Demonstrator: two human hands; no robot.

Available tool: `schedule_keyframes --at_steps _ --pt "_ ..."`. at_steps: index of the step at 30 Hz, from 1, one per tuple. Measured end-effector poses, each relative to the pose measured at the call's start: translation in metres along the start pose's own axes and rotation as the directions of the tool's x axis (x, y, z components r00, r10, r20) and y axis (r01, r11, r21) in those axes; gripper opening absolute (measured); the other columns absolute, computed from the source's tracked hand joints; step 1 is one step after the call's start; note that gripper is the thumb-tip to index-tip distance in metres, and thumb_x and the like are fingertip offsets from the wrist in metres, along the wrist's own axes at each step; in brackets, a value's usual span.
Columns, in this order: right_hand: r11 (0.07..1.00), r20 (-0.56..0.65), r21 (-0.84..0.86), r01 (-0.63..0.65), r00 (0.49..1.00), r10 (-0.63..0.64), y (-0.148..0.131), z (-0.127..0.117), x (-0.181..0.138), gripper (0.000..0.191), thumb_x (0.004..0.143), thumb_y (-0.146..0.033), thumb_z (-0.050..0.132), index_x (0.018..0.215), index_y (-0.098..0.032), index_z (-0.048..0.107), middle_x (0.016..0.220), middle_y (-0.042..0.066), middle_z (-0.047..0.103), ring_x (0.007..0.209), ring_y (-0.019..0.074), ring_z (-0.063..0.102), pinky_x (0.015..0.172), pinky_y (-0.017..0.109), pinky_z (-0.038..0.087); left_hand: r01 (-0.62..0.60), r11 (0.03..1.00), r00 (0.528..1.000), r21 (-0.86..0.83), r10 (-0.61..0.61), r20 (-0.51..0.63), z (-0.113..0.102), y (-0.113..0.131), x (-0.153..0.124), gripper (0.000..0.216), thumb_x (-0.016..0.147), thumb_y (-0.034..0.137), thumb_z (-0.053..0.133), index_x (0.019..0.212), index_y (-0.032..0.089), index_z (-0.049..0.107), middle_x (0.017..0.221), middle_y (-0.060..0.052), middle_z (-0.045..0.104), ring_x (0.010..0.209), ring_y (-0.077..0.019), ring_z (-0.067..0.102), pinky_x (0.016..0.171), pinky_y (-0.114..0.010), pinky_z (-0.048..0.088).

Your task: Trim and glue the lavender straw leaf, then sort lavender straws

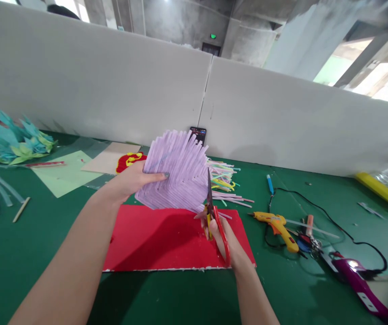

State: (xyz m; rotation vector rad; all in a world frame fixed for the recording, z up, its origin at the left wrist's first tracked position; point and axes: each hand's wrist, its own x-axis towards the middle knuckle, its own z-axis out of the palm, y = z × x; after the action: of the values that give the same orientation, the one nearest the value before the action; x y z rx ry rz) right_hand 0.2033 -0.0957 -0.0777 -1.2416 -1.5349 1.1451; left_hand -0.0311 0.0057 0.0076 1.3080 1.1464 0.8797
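Green covers the broad table (180, 300), with a white partition (95, 81) standing along its far side. On the table, in front of the person, lies a flat red board (167, 243). Raised above its far edge is a lilac piece (177, 176) made of close-set fuzzy strips; the left hand (136, 180) grips its left side, thumb across the front, the other fingers hidden behind. Teal and green paper flowers (13, 137) sit at the far left, near a pale green paper sheet (63, 174). The right hand (216, 228) is closed around red-handled scissors (216, 214), one blade upright beside the lilac piece's right edge; whether they touch cannot be told. Just behind them lies a pile of loose, coloured strips (224, 174). To the right rests a yellow glue gun (275, 221). Smallest, a dark phone (200, 132) leans at the partition's foot, partly hidden by the lilac piece.
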Motion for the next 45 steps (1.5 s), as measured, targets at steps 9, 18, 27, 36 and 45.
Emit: schedule_keyframes --at_steps 9,18,27,36,45 --pt "0.997 -0.019 0.071 -0.043 0.999 0.045 0.004 0.002 0.001 0.062 0.077 -0.072 0.038 0.089 -0.015 0.060 0.068 0.002 0.048 0.055 0.0109 0.043 0.051 0.025 0.036 0.002 1.000 1.000 -0.002 -0.002 0.008 -0.001 -0.002 0.000 0.060 0.062 0.027 0.075 0.118 0.012 0.058 0.101 -0.009 0.070 0.092 -0.0259 0.065 0.083 -0.038 0.051" --pt "0.990 -0.104 0.088 -0.108 0.988 0.117 0.002 0.009 -0.001 0.058 0.076 -0.072 0.040 0.077 -0.015 0.054 0.056 -0.002 0.043 0.046 0.0080 0.040 0.043 0.022 0.033 -0.023 0.999 0.999 0.029 0.023 0.033 -0.001 -0.003 0.003 0.061 0.063 0.029 0.074 0.119 0.013 0.057 0.101 -0.009 0.070 0.097 -0.0269 0.064 0.087 -0.040 0.049" --pt "0.984 -0.155 0.082 -0.157 0.973 0.168 0.009 0.009 -0.003 0.047 0.079 -0.063 0.045 0.068 -0.018 0.047 0.052 -0.004 0.040 0.043 0.0068 0.036 0.039 0.019 0.027 -0.015 1.000 1.000 0.018 0.015 0.020 0.000 -0.003 0.002 0.058 0.062 0.028 0.074 0.115 0.013 0.060 0.105 -0.009 0.069 0.096 -0.0266 0.064 0.086 -0.040 0.049" --pt "0.996 -0.160 -0.018 -0.093 0.983 0.089 0.006 0.003 0.001 0.048 0.075 -0.065 0.048 0.067 -0.018 0.049 0.050 -0.003 0.043 0.043 0.0080 0.038 0.038 0.020 0.028 0.002 1.000 1.000 0.014 -0.002 0.000 0.000 -0.001 0.001 0.062 0.060 0.027 0.075 0.118 0.013 0.059 0.102 -0.009 0.070 0.096 -0.0272 0.064 0.086 -0.039 0.050" --pt "0.977 -0.039 0.209 -0.041 0.998 0.050 0.004 0.008 0.000 0.057 0.078 -0.069 0.040 0.082 -0.015 0.057 0.053 -0.006 0.035 0.045 0.0078 0.037 0.048 0.024 0.044 -0.002 1.000 0.998 0.005 0.002 0.063 -0.002 -0.004 0.002 0.059 0.064 0.027 0.072 0.120 0.015 0.057 0.097 -0.006 0.072 0.102 -0.0266 0.062 0.087 -0.036 0.049"
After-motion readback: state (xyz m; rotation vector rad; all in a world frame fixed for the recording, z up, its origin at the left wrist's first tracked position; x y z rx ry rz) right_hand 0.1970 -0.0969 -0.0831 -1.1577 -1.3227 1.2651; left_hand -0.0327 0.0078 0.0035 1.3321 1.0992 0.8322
